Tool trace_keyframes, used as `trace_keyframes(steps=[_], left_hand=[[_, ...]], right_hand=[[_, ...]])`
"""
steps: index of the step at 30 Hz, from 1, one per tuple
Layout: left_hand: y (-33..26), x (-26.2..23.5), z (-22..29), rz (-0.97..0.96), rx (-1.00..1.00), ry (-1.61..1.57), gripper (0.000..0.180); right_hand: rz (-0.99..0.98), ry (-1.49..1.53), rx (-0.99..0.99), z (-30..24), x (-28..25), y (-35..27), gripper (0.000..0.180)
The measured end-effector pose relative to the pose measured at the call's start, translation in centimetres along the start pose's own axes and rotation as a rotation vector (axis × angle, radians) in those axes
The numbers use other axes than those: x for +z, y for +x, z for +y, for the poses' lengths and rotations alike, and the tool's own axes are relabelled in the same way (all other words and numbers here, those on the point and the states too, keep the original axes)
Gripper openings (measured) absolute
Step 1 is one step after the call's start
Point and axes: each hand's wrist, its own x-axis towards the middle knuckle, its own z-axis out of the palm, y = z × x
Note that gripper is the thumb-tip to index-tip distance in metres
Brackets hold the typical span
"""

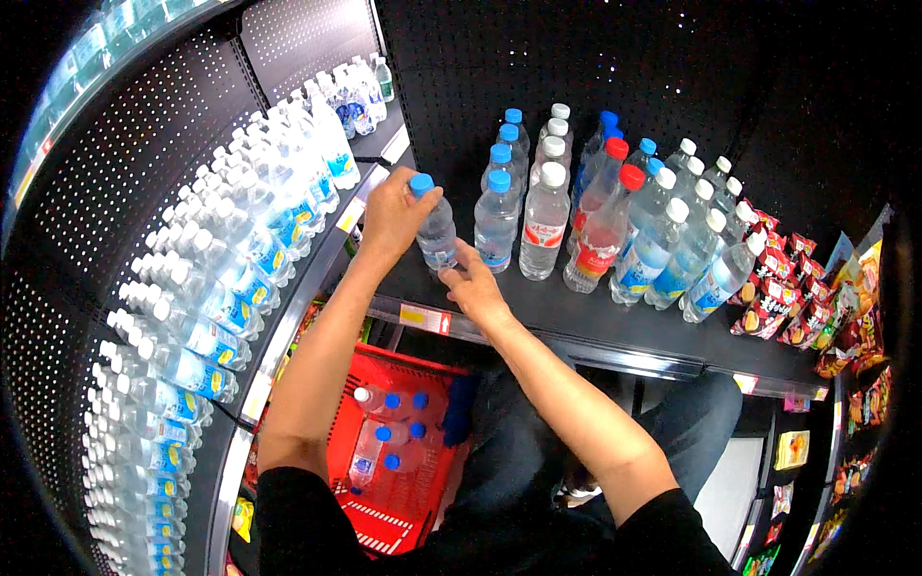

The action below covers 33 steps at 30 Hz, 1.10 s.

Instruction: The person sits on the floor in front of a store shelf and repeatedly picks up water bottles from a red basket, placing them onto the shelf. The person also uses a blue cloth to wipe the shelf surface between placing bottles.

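A clear plastic water bottle (437,233) with a blue cap stands near the front edge of the black shelf, held between both my hands. The fingers of my left hand (392,217) wrap round its neck, just below the cap. Low on the same bottle, my right hand (473,286) grips near the base with its fingertips. To the right of it, a row of similar blue-capped bottles (495,226) runs back into the shelf. Beside that row stand white-capped bottles with red-and-white labels (545,226). I cannot tell whether the held bottle touches the shelf.
Below the shelf sits a red shopping basket (403,372) holding several bottles. Red-labelled bottles (600,240), blue-labelled bottles (642,254) and snack packets (768,298) fill the shelf rightward. Many white-capped bottles (226,283) line the left shelf. My knee (701,408) is near the shelf edge.
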Motion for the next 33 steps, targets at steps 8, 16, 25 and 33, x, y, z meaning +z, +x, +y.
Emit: trace_keyframes(steps=[8,16,25,33], left_hand=[[-2.1,0.0,-3.1,-0.116,-0.102,0.166,0.053],[-6.7,6.7,-7.0,-0.219,-0.364,-0.256,0.044],[-2.9,12.5,-10.9,-0.14,-0.291,-0.333,0.044],[1.2,13.8,-9.0,-0.22,-0.331,-0.136,0.047]], right_hand=[[-0.115,0.058,0.196,-1.4,-0.3,0.7,0.071],[-0.071,-0.006,0.074,1.7,-0.1,2.9,0.072],[0.068,-0.106,0.002,2.2,1.3,5.7,0.078],[0.014,0.007,-0.082,0.8,1.0,5.3,0.08]])
